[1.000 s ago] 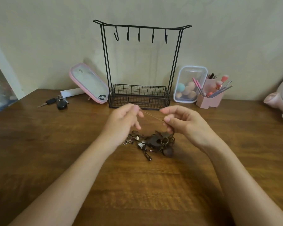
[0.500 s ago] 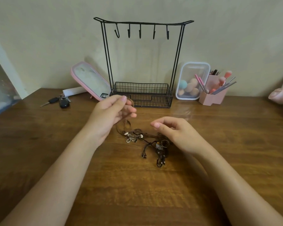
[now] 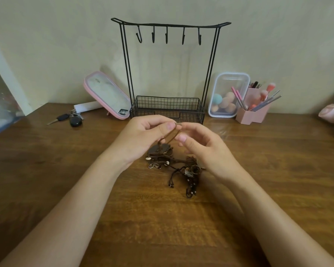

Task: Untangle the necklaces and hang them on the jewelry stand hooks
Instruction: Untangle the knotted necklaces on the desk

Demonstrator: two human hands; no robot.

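Your left hand [image 3: 141,137] and right hand [image 3: 202,149] meet palms inward, fingers curled, each pinching the same thin brown cord loop [image 3: 170,135] between thumb and forefinger. The loop rises from a knotted heap of dark brown cord necklaces [image 3: 181,166], beaded and metal-charmed, lying on the grained wooden table [image 3: 162,218] at 6 o'clock of the black wire jewelry stand [image 3: 168,105].

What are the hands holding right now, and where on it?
The left hand and right hand both pinch one brown necklace cord at the top of its loop, above the tangle on the table.
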